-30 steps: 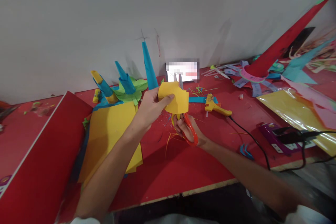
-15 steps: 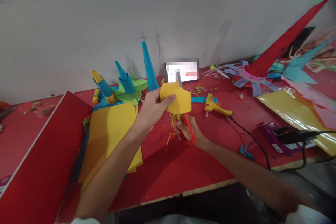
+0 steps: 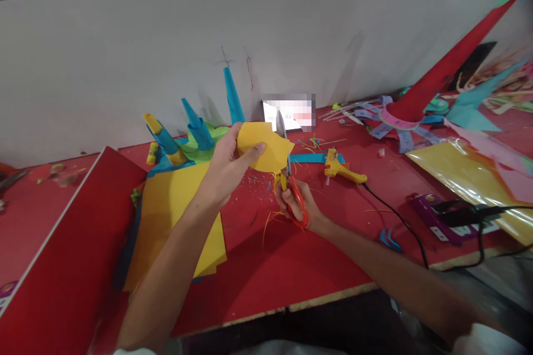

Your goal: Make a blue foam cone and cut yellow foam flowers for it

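Observation:
Between the thumb and fingers of my left hand [image 3: 231, 161] is a small piece of yellow paper [image 3: 264, 141], held up above the table with a cut, uneven right edge. My right hand [image 3: 297, 202] grips a pair of scissors [image 3: 297, 199] with red-orange and yellow handles. The scissor blades point up and away from me, right at the paper's right edge. Whether they touch the paper I cannot tell. Below the paper, tiny scraps and thin yellow strips [image 3: 266, 227] lie on the red tabletop [image 3: 266, 288].
A stack of yellow sheets [image 3: 166, 222] lies left, beside a red board [image 3: 62, 249]. Blue paper cones [image 3: 233, 94] stand behind. A yellow glue gun [image 3: 341, 169] with a cord lies right, near a purple power strip [image 3: 441, 222]. A lit screen [image 3: 291, 113] leans on the wall.
My left hand has moved left with the yellow paper, whose right part is now narrower and more cut away. More of the scissor blades shows. My right hand has stayed nearly in place.

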{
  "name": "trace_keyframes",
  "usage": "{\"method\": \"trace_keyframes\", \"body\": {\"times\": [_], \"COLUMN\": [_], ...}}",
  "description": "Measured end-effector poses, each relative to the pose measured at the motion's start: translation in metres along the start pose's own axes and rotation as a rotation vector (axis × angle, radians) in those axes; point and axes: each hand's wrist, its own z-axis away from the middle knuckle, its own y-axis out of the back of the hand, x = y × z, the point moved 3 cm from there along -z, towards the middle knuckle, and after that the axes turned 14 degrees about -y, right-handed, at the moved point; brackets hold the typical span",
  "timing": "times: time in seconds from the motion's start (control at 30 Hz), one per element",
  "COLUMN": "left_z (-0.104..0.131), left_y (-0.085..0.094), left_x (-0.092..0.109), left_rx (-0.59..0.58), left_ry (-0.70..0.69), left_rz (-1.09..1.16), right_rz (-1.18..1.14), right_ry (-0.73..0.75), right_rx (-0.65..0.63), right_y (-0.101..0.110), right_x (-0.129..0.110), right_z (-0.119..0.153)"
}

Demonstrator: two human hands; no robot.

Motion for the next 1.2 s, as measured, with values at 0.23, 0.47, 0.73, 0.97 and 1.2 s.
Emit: {"method": "trace_keyframes", "body": {"times": [0.23,0.47,0.73,0.97,1.2], "left_z": [-0.009,-0.013,-0.011,-0.006,-0.008], "left_y": [0.017,0.030,0.034,0.028,0.031], "left_x": [-0.009,-0.007,-0.010,0.005,0.006], "left_rx": [0.034,-0.004,0.060,0.115,0.055], "left_ry": [-0.149,-0.381,-0.427,-0.591,-0.722], "left_rz": [-0.054,-0.379,-0.410,-0.681,-0.823], "right_rz": [0.008,0.081,0.158,0.158,0.152], "right_ry": [0.040,-0.011,-0.025,-0.030,0.008], "right_rx": [-0.147,-0.241,-0.230,-0.231,-0.266], "right_y": [-0.002,-0.004,-0.004,-0.004,-0.003], "right_x": [0.006,0.006,-0.001,0.005,0.001], "right_z": [-0.003,0.002,0.003,0.004,0.004]}}
